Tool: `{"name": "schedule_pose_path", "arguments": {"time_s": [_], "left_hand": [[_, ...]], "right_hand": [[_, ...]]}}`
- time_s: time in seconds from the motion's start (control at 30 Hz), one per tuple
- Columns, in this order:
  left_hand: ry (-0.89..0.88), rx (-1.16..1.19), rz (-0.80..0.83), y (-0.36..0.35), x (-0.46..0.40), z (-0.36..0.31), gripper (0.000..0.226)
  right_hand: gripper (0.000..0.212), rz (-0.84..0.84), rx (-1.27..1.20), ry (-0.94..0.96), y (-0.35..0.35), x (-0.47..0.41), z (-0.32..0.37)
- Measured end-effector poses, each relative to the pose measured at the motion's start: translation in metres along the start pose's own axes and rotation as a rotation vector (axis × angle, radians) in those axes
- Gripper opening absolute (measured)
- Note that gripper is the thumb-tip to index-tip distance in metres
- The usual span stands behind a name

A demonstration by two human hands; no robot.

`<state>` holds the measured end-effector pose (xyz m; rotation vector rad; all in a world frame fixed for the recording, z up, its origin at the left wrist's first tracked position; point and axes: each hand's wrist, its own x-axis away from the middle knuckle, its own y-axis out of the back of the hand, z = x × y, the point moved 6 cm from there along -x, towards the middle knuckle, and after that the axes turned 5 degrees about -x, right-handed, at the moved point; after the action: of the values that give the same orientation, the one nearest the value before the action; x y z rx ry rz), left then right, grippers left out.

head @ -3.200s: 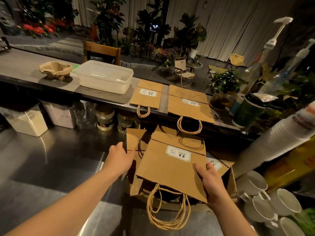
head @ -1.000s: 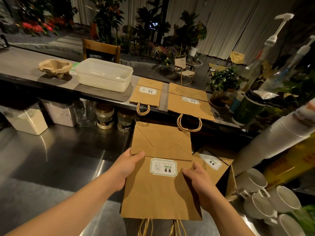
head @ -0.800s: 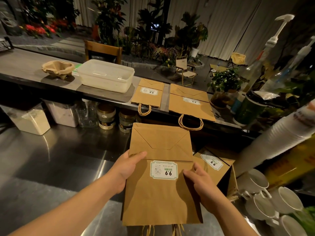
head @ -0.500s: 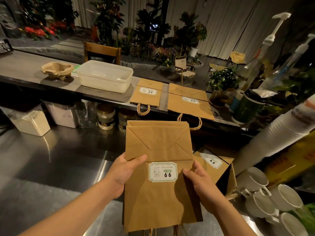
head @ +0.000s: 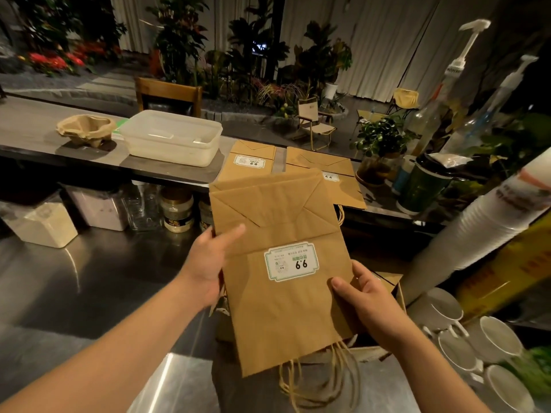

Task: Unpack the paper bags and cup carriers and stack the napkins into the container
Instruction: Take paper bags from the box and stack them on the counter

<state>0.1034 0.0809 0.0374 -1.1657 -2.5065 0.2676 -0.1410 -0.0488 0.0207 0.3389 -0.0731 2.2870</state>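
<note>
Two hands hold one flat kraft paper bag [head: 286,272] up over the steel tabletop [head: 89,281], its folded bottom turned away from the person and its twine handles [head: 319,380] hanging off the near edge. The left hand [head: 208,263] grips the bag's left edge, thumb lying across the folded bottom flap and fingers hidden behind; the right hand [head: 369,299] pinches the right edge lower down, thumb on the face just beside the white 9.9 label [head: 290,261], fingers curled round the back. Both forearms reach forward from the bottom of the view, wrists nearly level, the bag tilted a little to the left. By my reading the step in hand is unpacking the bags: this one is out of the open carton [head: 393,293] that shows beneath it, and the next move would be to carry it forward and lay it flat on the raised counter shelf [head: 35,129], where two more labelled bags [head: 250,162] already lie side by side. That calls for a level reach over the jars [head: 177,210] below the shelf. Farther left on the shelf stand the clear plastic container [head: 170,138], which seems to hold little so far, and a pulp cup carrier [head: 86,129]. Napkins are not plainly visible.
</note>
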Motion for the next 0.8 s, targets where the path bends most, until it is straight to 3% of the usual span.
{"name": "schedule_pose_path", "arguments": {"time_s": [0.17,0.27,0.33,0.4,0.5,0.8], "left_hand": [[-0.054,-0.089,0.018,0.014,-0.022,-0.032,0.031],[-0.065,-0.506,0.052,0.02,-0.037,-0.041,0.037],[-0.053,-0.869,0.176,0.013,-0.041,-0.043,0.05],[0.008,-1.088,0.311,0.001,-0.038,-0.036,0.055],[-0.002,-1.037,0.376,-0.008,-0.037,-0.019,0.051],[-0.024,-0.685,0.202,0.015,-0.041,0.018,0.038]], "right_hand": [[0.049,0.095,0.146,-0.045,0.027,-0.002,0.023],[0.045,0.127,0.26,-0.085,0.037,-0.006,0.03],[0.04,0.163,0.383,-0.096,0.038,-0.009,0.035],[0.034,0.217,0.499,-0.077,0.033,-0.011,0.042],[0.029,0.216,0.618,-0.052,0.027,-0.015,0.048],[0.035,-0.097,0.659,0.002,0.051,-0.019,0.032]]}}
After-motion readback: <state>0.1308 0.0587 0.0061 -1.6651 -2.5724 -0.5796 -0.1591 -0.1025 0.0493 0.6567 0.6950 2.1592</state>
